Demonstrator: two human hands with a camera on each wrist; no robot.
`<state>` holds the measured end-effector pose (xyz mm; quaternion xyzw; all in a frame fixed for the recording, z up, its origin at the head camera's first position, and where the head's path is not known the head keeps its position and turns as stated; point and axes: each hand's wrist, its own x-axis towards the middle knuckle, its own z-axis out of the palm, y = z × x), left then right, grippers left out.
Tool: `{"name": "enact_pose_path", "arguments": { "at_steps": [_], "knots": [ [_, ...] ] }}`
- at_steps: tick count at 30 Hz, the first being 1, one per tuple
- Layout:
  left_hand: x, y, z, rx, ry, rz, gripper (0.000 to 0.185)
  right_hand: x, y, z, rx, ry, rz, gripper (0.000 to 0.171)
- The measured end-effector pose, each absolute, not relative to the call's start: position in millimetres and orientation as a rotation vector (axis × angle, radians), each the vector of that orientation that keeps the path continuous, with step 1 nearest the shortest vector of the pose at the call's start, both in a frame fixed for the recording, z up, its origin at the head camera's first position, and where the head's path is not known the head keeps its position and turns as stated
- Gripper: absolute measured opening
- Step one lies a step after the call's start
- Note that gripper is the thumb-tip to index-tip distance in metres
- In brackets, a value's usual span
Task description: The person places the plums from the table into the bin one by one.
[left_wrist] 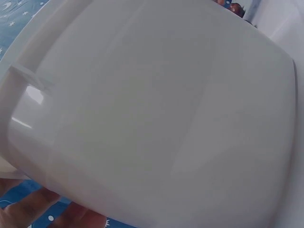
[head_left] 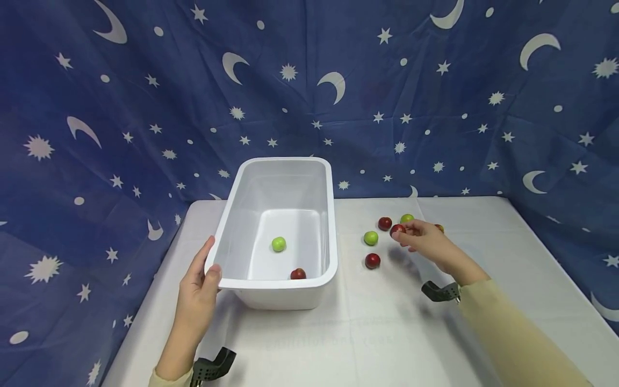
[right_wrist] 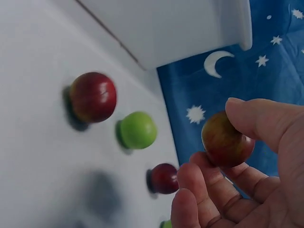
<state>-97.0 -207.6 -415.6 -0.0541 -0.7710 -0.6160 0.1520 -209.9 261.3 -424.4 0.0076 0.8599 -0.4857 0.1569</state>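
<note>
My left hand grips the near left corner of a white plastic bin, thumb over the rim and fingers along its outer side. Inside the bin lie a green plum and a red plum. Between thumb and fingers my right hand pinches another red plum, which shows greenish streaks in the right wrist view. It is held above the table, to the right of the bin. The bin's outer wall fills most of the left wrist view.
Around the right hand, more plums lie on the white tablecloth: a red plum, a green plum, a nearer red plum and others partly behind the hand. A blue curtain with moons and stars hangs behind.
</note>
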Motion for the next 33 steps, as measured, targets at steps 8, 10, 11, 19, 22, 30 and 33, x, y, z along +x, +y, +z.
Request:
{"name": "enact_pose_path", "arguments": {
  "at_steps": [8,10,11,19,22,30,33],
  "knots": [
    [-97.7,-207.6,-416.7,-0.151,-2.222,-1.752,0.05,-211.5,255.4,-405.1,-0.048,2.505,-1.361,0.062],
    [-97.8,-207.6,-416.6,-0.153,-2.222,-1.75,0.05,-211.8,253.6,-400.2,-0.064,2.509,-1.362,0.063],
    [-97.8,-207.7,-416.6,-0.152,-2.221,-1.751,0.05,-211.8,252.7,-397.6,-0.069,2.511,-1.363,0.063],
    [-97.4,-206.9,-416.3,-0.129,-2.226,-1.739,0.049,-210.4,245.1,-380.3,-0.113,2.55,-1.326,0.064],
    [-97.4,-206.7,-416.2,-0.134,-2.223,-1.747,0.049,-210.2,242.3,-374.2,-0.136,2.557,-1.325,0.065],
    [-97.5,-207.2,-415.8,-0.133,-2.236,-1.739,0.049,-213.2,226.8,-353.2,-0.245,2.604,-1.282,0.06],
    [-97.5,-207.4,-416.2,-0.132,-2.239,-1.745,0.049,-216.2,217.3,-343.5,-0.293,2.635,-1.259,0.057]
  ]
}}
